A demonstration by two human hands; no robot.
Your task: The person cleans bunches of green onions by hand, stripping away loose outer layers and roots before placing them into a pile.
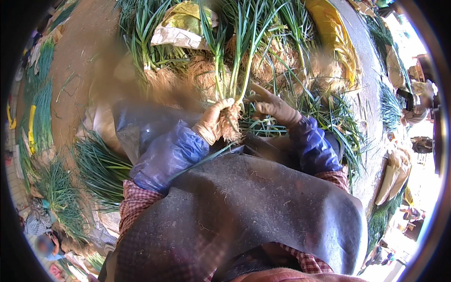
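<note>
My left hand (pixel 212 121), in a tan glove, grips a small bunch of spring onions (pixel 232 79) just above the roots. The bunch stands upright, green leaves pointing away from me, and its tangled roots (pixel 230 123) hang below my fingers. To the right of it, my gloved right hand (pixel 278 108) has its fingers apart, with the index finger stretched toward the stems. I see nothing held in it; whether a fingertip touches the bunch is unclear. Loose green leaves (pixel 267 128) lie beneath my right hand. Blue sleeve covers (pixel 169 155) reach over both forearms.
A heap of rooted spring onions (pixel 260 65) lies ahead, with a yellow sack (pixel 333 31) at its right. A dark apron (pixel 246 197) covers my lap. More onions (pixel 100 165) lie at left. People (pixel 45 243) sit at the edges. Brown blur hides part of the left.
</note>
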